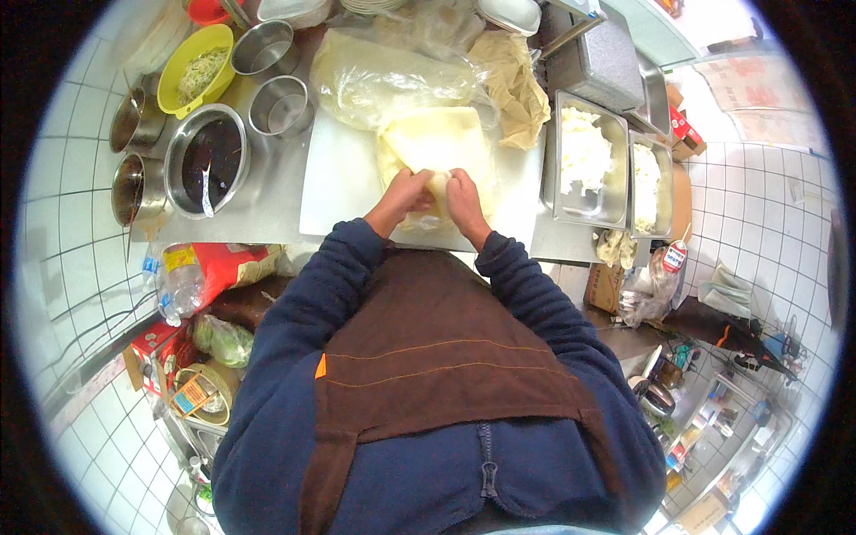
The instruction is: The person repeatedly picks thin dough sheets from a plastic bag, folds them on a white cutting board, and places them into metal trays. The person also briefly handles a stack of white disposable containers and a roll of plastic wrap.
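On a white cutting board (pixel 343 198) lies a pale yellow, soft sheet (pixel 435 134), thin and layered like bean curd skin. My left hand (pixel 406 200) grips its near edge, fingers curled in and pointing right. Beside it, my right hand (pixel 466 203) pinches the same edge, thumb close to the left thumb. Between the hands the sheet is bunched or folded; the fingers hide how many layers are there. Just beyond the sheet sits a clear plastic bag (pixel 383 78) with pale yellow contents.
Left stand a steel bowl (pixel 242 160) of dark sauce with a spoon (pixel 207 192), a yellow colander (pixel 223 37) of pale shreds, and steel pots (pixel 281 105). Right are steel trays (pixel 590 214) of white pieces. Crumpled brown paper (pixel 519 89) lies beyond the board's right side.
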`<action>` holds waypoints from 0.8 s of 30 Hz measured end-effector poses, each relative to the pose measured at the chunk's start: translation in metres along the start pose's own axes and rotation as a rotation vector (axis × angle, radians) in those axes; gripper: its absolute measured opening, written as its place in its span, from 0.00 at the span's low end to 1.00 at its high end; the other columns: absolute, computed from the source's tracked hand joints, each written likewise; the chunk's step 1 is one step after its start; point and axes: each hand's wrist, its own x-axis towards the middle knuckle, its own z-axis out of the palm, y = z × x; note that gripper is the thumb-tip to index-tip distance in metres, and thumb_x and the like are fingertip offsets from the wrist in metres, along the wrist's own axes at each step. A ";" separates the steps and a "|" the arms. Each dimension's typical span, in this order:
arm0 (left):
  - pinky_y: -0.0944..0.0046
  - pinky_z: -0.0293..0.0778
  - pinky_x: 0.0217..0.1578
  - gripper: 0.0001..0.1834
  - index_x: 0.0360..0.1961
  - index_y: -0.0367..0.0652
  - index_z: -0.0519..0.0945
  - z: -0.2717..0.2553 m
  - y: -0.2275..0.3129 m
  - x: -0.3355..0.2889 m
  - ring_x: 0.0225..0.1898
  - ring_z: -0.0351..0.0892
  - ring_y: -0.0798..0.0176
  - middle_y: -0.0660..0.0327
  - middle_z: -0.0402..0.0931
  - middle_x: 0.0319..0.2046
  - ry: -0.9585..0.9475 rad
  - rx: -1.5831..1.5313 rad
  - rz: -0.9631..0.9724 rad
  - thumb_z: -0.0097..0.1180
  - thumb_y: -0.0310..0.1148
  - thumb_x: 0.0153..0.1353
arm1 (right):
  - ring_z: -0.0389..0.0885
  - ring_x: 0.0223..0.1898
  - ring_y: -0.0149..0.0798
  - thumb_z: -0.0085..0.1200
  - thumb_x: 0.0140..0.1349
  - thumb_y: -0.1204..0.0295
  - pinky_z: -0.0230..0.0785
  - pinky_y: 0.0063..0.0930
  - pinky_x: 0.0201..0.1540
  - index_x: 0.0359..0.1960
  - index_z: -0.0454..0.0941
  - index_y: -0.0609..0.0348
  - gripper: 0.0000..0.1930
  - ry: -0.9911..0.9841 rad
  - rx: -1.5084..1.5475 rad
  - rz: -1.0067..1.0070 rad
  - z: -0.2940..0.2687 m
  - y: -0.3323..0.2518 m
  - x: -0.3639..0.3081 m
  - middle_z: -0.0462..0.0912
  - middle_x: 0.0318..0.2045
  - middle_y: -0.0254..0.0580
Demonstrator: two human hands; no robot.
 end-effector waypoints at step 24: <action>0.62 0.73 0.46 0.17 0.49 0.35 0.77 0.034 -0.006 0.037 0.43 0.76 0.64 0.57 0.78 0.44 0.002 0.400 0.449 0.50 0.38 0.68 | 0.84 0.45 0.46 0.57 0.68 0.60 0.73 0.35 0.50 0.55 0.77 0.69 0.23 0.042 -0.191 -0.014 -0.070 -0.019 -0.015 0.85 0.44 0.54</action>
